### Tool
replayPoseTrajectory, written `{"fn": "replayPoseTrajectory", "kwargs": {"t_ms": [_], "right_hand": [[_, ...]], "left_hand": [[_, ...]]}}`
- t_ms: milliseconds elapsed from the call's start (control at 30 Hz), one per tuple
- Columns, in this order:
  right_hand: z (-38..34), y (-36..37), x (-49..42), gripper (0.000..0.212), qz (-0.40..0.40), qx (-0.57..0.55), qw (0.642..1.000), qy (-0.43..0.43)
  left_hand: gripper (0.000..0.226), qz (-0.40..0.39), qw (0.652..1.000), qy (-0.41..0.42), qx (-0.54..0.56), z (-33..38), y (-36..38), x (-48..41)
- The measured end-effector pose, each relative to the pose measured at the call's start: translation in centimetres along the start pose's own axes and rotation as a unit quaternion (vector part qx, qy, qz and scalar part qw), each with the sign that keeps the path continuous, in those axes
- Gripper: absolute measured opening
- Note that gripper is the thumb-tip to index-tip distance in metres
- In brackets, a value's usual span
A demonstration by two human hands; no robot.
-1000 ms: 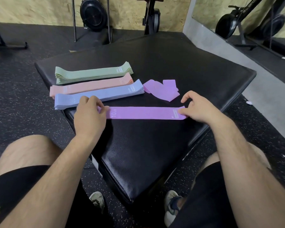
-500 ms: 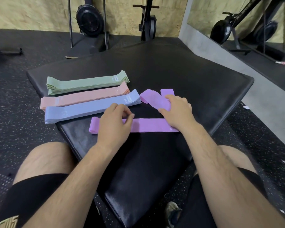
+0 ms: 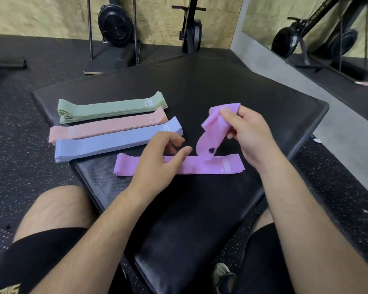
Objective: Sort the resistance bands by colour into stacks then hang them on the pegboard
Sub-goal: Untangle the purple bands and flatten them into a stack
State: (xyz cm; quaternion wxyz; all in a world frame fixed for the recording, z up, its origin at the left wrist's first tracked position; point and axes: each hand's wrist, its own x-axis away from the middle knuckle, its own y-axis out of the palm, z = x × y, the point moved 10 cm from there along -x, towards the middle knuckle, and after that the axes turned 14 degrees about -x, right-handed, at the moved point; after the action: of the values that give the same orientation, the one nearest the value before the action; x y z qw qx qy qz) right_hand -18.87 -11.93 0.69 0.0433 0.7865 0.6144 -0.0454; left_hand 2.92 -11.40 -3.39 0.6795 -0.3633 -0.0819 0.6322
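Observation:
Three stacks of flat bands lie side by side on the black mat point(image 3: 253, 98): green point(image 3: 111, 108) farthest, pink point(image 3: 106, 127) in the middle, blue point(image 3: 115, 141) nearest. In front of them lies a flat purple band point(image 3: 196, 165). My right hand point(image 3: 251, 134) holds a second, crumpled purple band point(image 3: 215, 132) lifted above the flat one, its lower end hanging down onto it. My left hand point(image 3: 157, 164) hovers over the left half of the flat purple band, fingers apart, holding nothing.
The mat rests on speckled rubber floor. Exercise machines point(image 3: 117, 26) stand against the wooden back wall, and a mirror point(image 3: 327, 28) is at the right. My knees and black shorts flank the mat's near corner.
My right hand picked the crumpled purple band off the mat and raised it. My left hand slid right along the flat purple band and opened.

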Motion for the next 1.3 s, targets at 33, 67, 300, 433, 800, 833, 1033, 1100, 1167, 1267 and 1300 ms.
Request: {"fn": "replayPoseTrajectory", "kwargs": {"t_ms": [33, 67, 300, 433, 800, 833, 1033, 1100, 1167, 1267, 1300], "right_hand": [[-0.5, 0.5, 0.5, 0.022, -0.013, -0.049, 0.999, 0.011], [-0.9, 0.9, 0.9, 0.021, -0.026, -0.091, 0.995, 0.019], [-1.4, 3.1, 2.6, 0.026, -0.054, -0.193, 0.977, 0.07], [-0.6, 3.0, 2.7, 0.026, -0.066, -0.159, 0.981, 0.087], [2.3, 2.3, 3.7, 0.038, -0.145, -0.054, 0.971, 0.18], [2.4, 2.4, 3.9, 0.035, -0.152, -0.057, 0.97, 0.181], [2.6, 2.3, 3.9, 0.027, -0.144, -0.065, 0.969, 0.192], [2.7, 2.1, 3.9, 0.022, -0.139, -0.072, 0.967, 0.202], [2.8, 2.2, 3.9, 0.021, -0.143, -0.085, 0.964, 0.209], [2.9, 2.8, 4.2, 0.026, -0.161, -0.093, 0.958, 0.218], [2.8, 3.0, 4.2, 0.029, -0.165, -0.094, 0.957, 0.218]], "left_hand": [[0.022, -0.013, 1.0, 0.013, 0.023, 0.9, 0.1, 0.2], [0.032, -0.028, 0.998, 0.026, 0.042, 1.7, 0.3, 0.5], [0.012, -0.103, 0.976, 0.012, 0.192, 3.8, 1.5, 1.6], [0.011, -0.102, 0.962, -0.047, 0.247, 2.7, 1.5, 2.0], [0.021, -0.045, 0.903, -0.126, 0.408, 1.2, 0.5, 1.8], [0.022, -0.048, 0.905, -0.12, 0.405, 1.3, 0.6, 1.7], [0.023, -0.045, 0.928, -0.092, 0.357, 1.2, -0.2, 1.6], [0.016, -0.012, 0.939, -0.102, 0.329, 0.5, -0.8, 1.7], [0.021, 0.034, 0.955, -0.12, 0.269, -0.5, -1.5, 1.8], [0.038, 0.002, 0.964, -0.106, 0.246, -0.2, -1.0, 1.6], [0.04, -0.026, 0.96, -0.1, 0.26, 0.1, -0.4, 1.6]]}}
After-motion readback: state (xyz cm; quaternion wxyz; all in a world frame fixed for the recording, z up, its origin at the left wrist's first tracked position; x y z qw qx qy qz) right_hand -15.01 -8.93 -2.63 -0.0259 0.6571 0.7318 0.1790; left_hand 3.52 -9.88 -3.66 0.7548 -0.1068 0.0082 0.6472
